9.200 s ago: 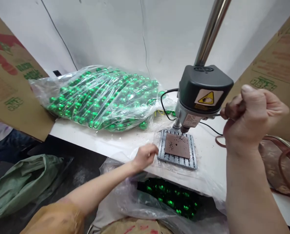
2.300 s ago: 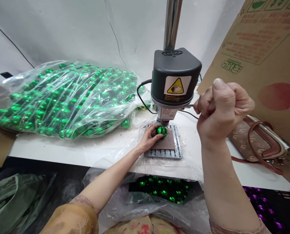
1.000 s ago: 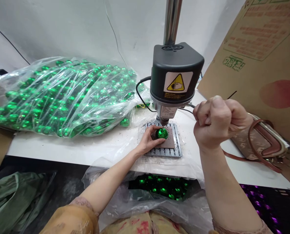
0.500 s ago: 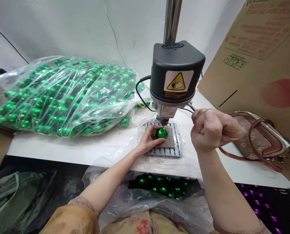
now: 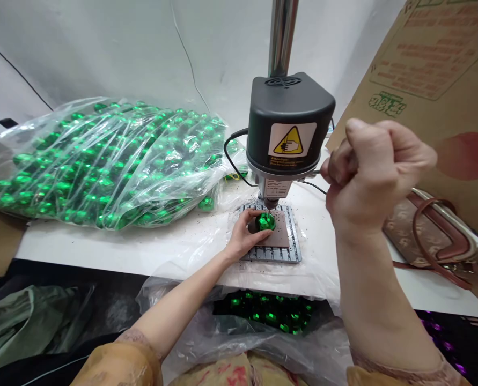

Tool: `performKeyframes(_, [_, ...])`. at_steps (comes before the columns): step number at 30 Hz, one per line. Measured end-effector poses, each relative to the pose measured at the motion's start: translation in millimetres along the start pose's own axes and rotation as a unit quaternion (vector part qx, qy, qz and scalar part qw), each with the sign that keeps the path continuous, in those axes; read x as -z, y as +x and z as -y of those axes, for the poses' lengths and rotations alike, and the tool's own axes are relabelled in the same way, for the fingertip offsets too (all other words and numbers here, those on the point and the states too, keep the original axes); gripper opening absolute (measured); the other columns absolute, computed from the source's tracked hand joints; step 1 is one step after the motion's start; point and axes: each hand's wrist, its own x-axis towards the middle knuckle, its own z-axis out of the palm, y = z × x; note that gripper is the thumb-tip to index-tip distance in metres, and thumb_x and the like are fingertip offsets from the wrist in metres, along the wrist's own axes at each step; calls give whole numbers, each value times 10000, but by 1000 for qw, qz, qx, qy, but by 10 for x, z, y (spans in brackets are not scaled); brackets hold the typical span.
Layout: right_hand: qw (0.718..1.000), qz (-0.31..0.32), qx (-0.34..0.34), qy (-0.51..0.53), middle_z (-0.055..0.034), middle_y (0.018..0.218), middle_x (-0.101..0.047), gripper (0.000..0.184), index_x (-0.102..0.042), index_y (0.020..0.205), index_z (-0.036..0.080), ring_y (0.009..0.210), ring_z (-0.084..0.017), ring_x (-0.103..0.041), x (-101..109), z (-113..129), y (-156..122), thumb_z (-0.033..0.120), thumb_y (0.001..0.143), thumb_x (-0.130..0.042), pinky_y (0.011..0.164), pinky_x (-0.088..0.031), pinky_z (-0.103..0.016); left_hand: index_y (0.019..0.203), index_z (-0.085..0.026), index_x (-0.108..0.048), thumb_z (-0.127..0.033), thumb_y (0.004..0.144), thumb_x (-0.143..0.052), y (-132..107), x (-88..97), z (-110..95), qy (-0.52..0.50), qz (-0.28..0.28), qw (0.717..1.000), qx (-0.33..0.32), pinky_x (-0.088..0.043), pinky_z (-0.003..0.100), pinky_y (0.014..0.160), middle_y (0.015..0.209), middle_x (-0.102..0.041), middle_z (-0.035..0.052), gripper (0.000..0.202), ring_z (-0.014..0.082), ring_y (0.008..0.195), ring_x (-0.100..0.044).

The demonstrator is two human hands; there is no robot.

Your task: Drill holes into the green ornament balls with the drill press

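My left hand (image 5: 244,234) is closed round the left side of a shiny green faceted ball (image 5: 267,222), thumb in front and fingers behind. The ball rests on a brown board (image 5: 279,239) over the slotted metal base (image 5: 294,252) of a bench drill (image 5: 289,118). Right above the ball is the drill's chuck (image 5: 271,203); whether the bit touches the ball I cannot tell. My right hand (image 5: 369,177) is a fist round the drill's feed lever (image 5: 316,172), only a short metal length of which shows.
Many green balls fill a clear plastic bag (image 5: 114,166) at the left. More green balls (image 5: 263,313) lie in plastic at my lap. A handbag (image 5: 419,236) and a large cardboard box (image 5: 435,69) stand at the right. Dark shavings dot the base.
My right hand has risen and moved right with the feed lever, and the chuck sits slightly higher above the ball. My left hand still holds the ball in nearly the same place.
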Motion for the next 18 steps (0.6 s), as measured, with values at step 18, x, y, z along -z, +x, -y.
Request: performKeyframes(18, [1000, 21, -9, -15, 86, 417, -353, 406, -362, 501, 207, 351, -38, -319, -38, 45, 67, 154, 840, -580, 342, -230, -279, 974, -156, -637, -26, 830, -459, 426, 573, 11, 434, 65, 897, -55, -538, 374, 840, 945, -689, 114, 263, 244, 957, -640])
